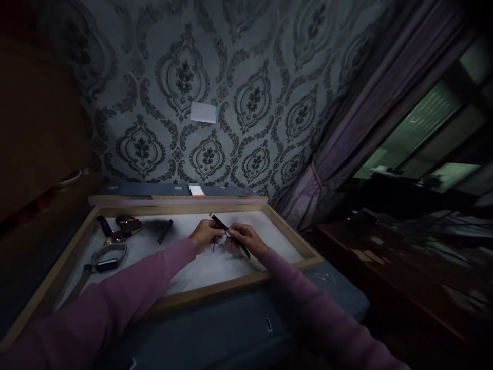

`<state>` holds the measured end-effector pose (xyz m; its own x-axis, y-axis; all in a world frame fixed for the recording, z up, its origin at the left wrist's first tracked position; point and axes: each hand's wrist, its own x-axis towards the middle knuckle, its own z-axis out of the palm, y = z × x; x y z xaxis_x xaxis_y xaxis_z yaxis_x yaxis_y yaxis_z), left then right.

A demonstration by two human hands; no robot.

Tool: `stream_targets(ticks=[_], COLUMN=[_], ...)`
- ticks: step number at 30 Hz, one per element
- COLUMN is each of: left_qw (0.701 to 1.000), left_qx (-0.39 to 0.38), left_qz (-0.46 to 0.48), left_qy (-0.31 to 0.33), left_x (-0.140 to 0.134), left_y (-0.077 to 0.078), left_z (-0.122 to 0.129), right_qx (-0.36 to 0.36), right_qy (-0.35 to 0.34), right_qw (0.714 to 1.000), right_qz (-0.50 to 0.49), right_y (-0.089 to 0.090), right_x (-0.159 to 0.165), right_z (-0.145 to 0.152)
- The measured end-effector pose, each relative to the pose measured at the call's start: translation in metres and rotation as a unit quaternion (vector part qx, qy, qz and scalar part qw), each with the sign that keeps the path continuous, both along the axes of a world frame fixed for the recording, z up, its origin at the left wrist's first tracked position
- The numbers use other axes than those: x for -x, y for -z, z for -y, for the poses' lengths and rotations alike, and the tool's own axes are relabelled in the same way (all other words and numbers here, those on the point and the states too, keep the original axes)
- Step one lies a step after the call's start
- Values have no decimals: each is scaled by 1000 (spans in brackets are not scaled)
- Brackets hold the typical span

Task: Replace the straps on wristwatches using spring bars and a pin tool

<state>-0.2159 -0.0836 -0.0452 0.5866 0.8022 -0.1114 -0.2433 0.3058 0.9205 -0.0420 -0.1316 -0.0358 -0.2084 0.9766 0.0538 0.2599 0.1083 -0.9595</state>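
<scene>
Both my hands are over a wooden-framed tray with a white bottom. Between them is a wristwatch with a black strap; one strap end sticks up to the left, the other slants down right. My left hand pinches the watch near its middle from the left. From the right, my right hand grips it with the fingertips. The watch's face is mostly hidden by my fingers. A thin dark piece shows just below my left fingers; its kind is unclear.
At the tray's left lie several dark watches, a watch with a grey band and a narrow black object. The tray rests on a blue padded surface. Patterned wall stands behind, with a purple curtain at right.
</scene>
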Motion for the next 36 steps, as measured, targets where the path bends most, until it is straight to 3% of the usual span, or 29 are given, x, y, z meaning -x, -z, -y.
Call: stream_targets(ticks=[12,25,36], left_qw=[999,995,987], left_qx=[9,43,79], left_qz=[-31,5,49], left_qy=[-11,-88,-129], left_x=[7,18,21], left_y=[2,-8,-13], left_z=[-3,-12,-8], right_qx=[36,29,19], right_qy=[1,48,102], right_qw=[999,997,978], right_qz=[-24,-48,-178], right_y=[0,-3,-2], right_x=[3,-8,-20], right_z=[1,-4,-11])
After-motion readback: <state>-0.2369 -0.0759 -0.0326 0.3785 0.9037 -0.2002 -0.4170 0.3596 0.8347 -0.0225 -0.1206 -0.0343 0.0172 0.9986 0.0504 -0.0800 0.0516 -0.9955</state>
